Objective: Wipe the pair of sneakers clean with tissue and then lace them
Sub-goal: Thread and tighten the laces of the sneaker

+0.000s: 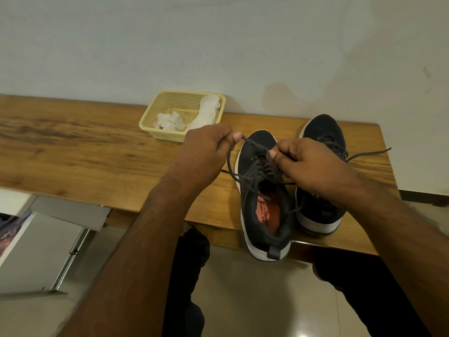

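Two black sneakers with white soles stand on the wooden table. The left sneaker [263, 215] has an orange insole and its heel hangs over the table's front edge. The right sneaker [323, 132] is partly hidden behind my right hand. A dark lace [252, 144] runs taut between my hands above the left sneaker. My left hand [209, 149] pinches one part of it, and my right hand [303, 159] pinches another over the tongue. A loose lace end [371, 153] from the right sneaker trails to the right.
A cream plastic basket [155, 113] with crumpled white tissue [170, 121] stands at the back against the wall. The table [73, 154] stretches bare to the left. Below it are a white cabinet [43, 239], a tiled floor and my dark-trousered legs.
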